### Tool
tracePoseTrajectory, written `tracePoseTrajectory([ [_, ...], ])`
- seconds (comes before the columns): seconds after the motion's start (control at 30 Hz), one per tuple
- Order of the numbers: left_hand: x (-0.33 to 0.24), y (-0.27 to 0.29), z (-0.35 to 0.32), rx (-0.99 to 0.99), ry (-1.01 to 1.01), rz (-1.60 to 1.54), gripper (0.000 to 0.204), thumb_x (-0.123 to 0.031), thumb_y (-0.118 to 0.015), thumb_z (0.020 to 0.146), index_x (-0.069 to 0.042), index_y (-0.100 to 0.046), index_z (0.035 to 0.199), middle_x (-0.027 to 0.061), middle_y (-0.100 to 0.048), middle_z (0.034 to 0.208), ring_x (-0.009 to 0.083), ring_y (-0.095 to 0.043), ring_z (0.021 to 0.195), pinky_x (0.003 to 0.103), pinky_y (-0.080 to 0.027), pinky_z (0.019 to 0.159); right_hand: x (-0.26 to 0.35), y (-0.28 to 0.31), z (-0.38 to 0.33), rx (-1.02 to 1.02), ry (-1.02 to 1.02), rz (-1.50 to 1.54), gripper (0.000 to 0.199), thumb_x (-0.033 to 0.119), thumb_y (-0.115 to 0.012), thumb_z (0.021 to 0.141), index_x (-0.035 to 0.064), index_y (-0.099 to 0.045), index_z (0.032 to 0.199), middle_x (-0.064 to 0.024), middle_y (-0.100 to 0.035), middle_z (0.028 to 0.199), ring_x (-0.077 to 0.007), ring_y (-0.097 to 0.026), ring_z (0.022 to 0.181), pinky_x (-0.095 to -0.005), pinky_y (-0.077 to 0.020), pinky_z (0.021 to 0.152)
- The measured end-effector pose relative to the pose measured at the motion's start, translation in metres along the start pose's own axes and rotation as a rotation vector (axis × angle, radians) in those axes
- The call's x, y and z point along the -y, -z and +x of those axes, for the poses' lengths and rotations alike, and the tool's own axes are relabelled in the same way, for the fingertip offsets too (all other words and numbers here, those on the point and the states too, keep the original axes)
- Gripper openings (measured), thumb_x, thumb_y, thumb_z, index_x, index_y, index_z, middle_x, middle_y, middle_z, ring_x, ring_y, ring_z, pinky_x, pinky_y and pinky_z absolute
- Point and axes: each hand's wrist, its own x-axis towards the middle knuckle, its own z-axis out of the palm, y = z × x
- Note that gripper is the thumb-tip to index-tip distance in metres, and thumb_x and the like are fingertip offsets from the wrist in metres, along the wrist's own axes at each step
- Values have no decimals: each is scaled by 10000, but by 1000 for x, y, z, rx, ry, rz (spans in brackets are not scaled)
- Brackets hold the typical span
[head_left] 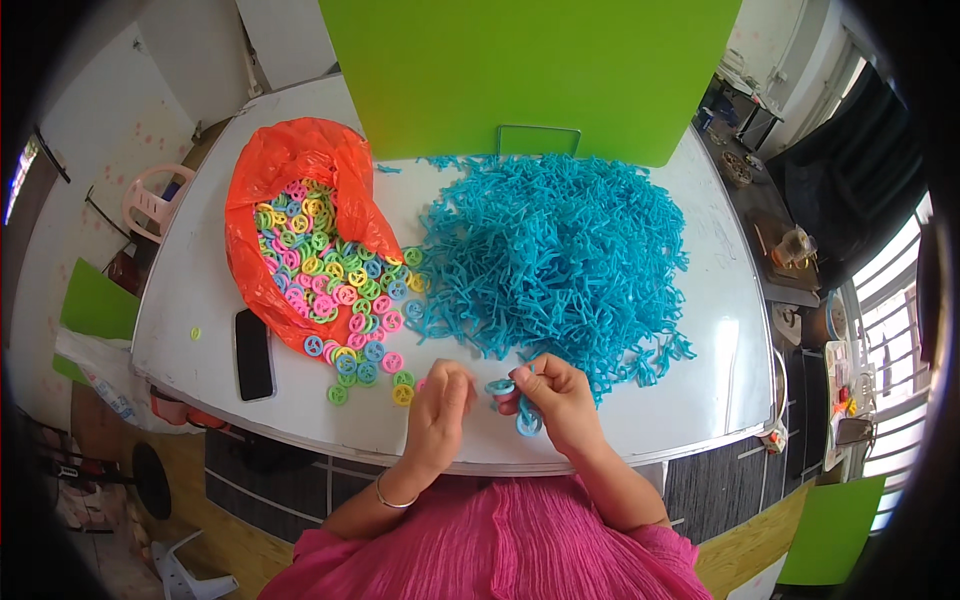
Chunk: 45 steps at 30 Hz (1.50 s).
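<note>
Near the front edge of the table, my right hand (560,400) pinches a small blue plastic toy part (528,420) with round light-blue wheels on it. Just left of it is my left hand (440,410), its fingers curled together; whatever they may hold is hidden. A metal bangle (395,500) circles the left wrist. Beyond my right hand rises a big heap of blue plastic frame pieces (560,250). Spilling from a red plastic bag (250,210), many small coloured wheels (320,265) in pink, yellow, green and blue reach toward my left hand.
A black phone (254,354) lies left of the bag on the white table (190,280). Upright at the back stands a green board (530,70), with a metal wire frame (540,128) at its foot. One lone yellow-green wheel (196,333) lies at the far left.
</note>
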Motion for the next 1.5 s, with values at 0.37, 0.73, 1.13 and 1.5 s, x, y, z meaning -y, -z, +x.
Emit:
tracePoseTrajectory([
  [0.37, 4, 8, 11, 190, -99, 18, 236, -152, -592, 947, 2, -636, 1120, 62, -676, 990, 85, -593, 836, 240, -472, 715, 6, 3, -5, 25, -176, 24, 196, 208, -538, 980, 20, -590, 959, -71, -662, 883, -131, -640, 833, -292, -535, 704],
  [0.73, -5, 46, 17, -168, -439, 818, 289, -115, -712, 803, -37, -645, 1074, 125, -592, 981, 240, -558, 814, 326, -472, 739, 28, 32, -32, -110, 87, -207, 236, 140, -559, 964, -24, -632, 1118, -82, -682, 950, -135, -653, 868, -278, -534, 752],
  [1.13, 14, 65, 3, -74, -250, 758, 374, -69, -788, 733, -19, -640, 1073, 110, -537, 1051, 213, -602, 897, 261, -562, 621, 44, 45, -51, -20, 79, -360, 209, 105, -561, 956, -8, -661, 1101, -73, -688, 946, -97, -616, 831, -247, -501, 718],
  [1.5, 12, 67, 13, -150, -361, 483, 209, 14, -732, 769, 30, -644, 958, 97, -586, 980, 156, -621, 798, 246, -551, 646, 93, 93, -148, 320, -383, -1606, 293, 181, -736, 808, 80, -690, 1078, -117, -706, 886, -258, -684, 710, -336, -538, 647],
])
